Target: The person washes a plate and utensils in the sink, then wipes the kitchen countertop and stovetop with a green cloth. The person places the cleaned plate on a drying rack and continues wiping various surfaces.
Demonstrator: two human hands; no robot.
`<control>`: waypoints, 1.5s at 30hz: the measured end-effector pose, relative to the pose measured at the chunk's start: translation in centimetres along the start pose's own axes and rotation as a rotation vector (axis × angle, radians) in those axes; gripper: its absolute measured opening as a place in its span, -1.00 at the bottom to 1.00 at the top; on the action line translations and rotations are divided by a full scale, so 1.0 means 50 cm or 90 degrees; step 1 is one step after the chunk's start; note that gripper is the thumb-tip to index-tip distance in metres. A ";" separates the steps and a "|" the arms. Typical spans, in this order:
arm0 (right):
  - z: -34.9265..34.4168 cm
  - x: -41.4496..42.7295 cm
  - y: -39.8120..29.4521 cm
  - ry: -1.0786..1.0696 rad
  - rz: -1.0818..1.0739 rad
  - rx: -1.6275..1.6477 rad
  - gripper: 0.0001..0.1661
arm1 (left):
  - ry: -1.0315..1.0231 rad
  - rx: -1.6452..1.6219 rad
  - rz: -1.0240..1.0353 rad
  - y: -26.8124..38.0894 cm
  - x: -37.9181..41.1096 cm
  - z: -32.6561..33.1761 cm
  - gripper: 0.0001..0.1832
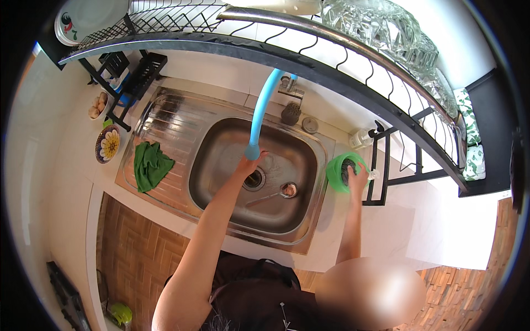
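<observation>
My left hand (249, 164) is over the steel sink basin (215, 140), at the end of a light blue hose (262, 107) coming down from the tap (291, 89). Part of the hand is hidden behind the hose end, so its grip cannot be made out. A metal ladle (288, 190) lies in the basin, right of the drain (254, 178). Right of the sink, my right hand (357, 176) reaches into a green plastic tub (336, 173), with its fingers on a dark grey scouring pad (347, 170).
A black dish rack (248, 44) with glassware (381, 29) spans the space above the sink. On the left drainboard lies a green cloth (151, 165); a patterned bowl (108, 143) stands beyond it. A bottle (361, 138) stands behind the tub.
</observation>
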State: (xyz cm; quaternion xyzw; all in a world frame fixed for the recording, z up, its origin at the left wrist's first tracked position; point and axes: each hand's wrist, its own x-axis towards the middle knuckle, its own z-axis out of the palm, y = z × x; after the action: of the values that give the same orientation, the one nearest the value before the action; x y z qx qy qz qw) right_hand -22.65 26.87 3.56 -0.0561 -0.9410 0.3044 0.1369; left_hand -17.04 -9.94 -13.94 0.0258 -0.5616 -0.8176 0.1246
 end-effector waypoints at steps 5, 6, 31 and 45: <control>0.074 -0.113 -0.175 -0.056 -0.300 0.071 -0.54 | -0.046 0.306 -0.121 0.061 -0.003 0.050 -0.71; 0.113 -0.130 -0.217 -0.191 -0.317 0.204 -0.54 | -0.018 0.191 -0.145 0.057 -0.017 0.005 -0.72; 0.568 -0.186 -0.200 -0.744 0.228 0.882 -0.65 | 0.207 0.489 -0.069 0.140 -0.071 0.135 -0.62; 0.444 -0.264 -0.341 -0.483 -0.437 0.028 -0.73 | 0.134 0.286 -0.103 0.197 -0.126 0.010 -0.66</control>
State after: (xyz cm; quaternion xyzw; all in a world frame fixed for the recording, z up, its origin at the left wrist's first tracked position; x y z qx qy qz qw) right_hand -16.87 -1.78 -6.58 0.3735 -0.8820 0.2609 -0.1209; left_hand -9.30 -11.35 -5.28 0.1823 -0.7091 -0.6726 0.1074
